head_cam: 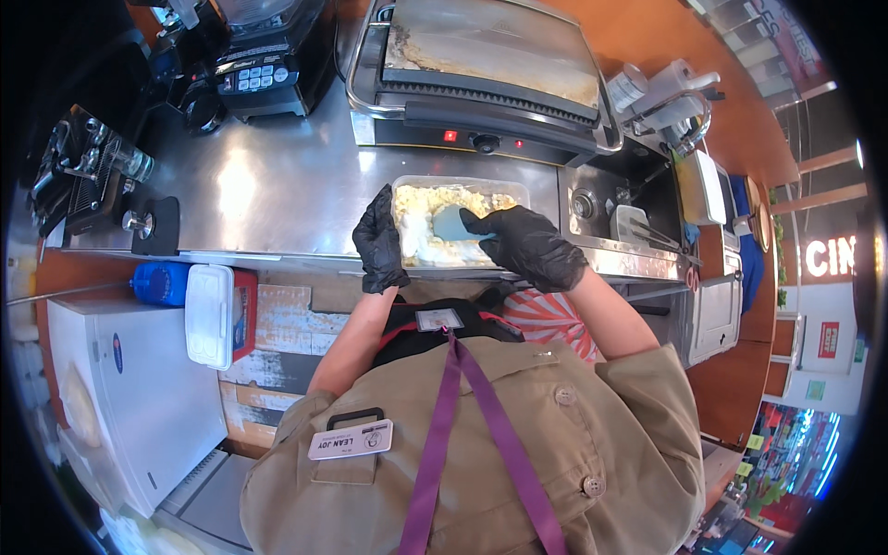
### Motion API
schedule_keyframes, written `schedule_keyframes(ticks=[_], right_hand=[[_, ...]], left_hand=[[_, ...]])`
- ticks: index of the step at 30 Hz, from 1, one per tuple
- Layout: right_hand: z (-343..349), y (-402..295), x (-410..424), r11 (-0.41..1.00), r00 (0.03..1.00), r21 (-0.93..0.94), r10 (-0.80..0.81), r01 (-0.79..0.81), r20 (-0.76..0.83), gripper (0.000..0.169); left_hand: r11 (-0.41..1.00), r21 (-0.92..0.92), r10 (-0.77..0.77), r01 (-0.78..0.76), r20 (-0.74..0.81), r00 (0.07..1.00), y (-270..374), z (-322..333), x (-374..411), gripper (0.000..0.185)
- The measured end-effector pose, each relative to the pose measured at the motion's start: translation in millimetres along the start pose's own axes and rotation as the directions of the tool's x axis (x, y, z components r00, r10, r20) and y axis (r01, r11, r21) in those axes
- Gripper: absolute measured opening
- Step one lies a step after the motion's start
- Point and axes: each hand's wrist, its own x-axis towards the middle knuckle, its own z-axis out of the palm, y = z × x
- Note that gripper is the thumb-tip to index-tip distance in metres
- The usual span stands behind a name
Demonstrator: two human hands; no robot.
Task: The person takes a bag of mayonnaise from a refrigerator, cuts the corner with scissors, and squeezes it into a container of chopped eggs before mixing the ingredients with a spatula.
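A clear rectangular plastic container (460, 182) stands at the counter's front edge, holding a crumbly yellow food (417, 200) with a white creamy substance (416, 239) over part of it. My left hand (380, 241), in a black disposable glove, grips the container's left wall. In my right hand (531, 248), also black-gloved, is a light blue scraper (452, 223), its blade down in the food. The hand reaches over the container's right side and hides the scraper's near end.
Behind the container is a closed contact grill (485, 83) with red lights lit. To the right lies a sink (614, 198) holding tongs and a small container. A blender base (260, 80) and a tamper (139, 223) on a black mat are on the steel counter (277, 173), left.
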Motion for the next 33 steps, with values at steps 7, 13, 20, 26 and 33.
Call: schedule_keyframes(ticks=[7,13,20,26,33], right_hand=[[-64,-51,-1,0.954,0.996,-0.284,-0.086,0.093,0.037,0.037],[-36,-50,25,0.959,0.973,-0.214,-0.15,0.187,0.176,0.036],[-12,-45,46,0.921,0.952,-0.282,-0.208,0.268,0.225,0.035],[-64,-7,21,0.942,0.989,-0.322,-0.048,0.091,0.139,0.034],[-15,0,1,0.992,0.999,-0.12,0.035,-0.032,0.026,0.024]], left_hand=[[0.997,-0.075,-0.01,0.018,0.112,0.994,6,-10,3,0.03],[0.984,-0.109,-0.112,0.138,0.219,0.969,5,-23,12,0.033],[0.996,-0.054,-0.059,0.066,0.112,0.992,3,-17,9,0.03],[1.0,0.003,-0.03,0.03,0.107,0.994,3,-18,8,0.028],[0.986,-0.165,-0.019,0.034,0.091,0.996,-15,-17,6,0.027]])
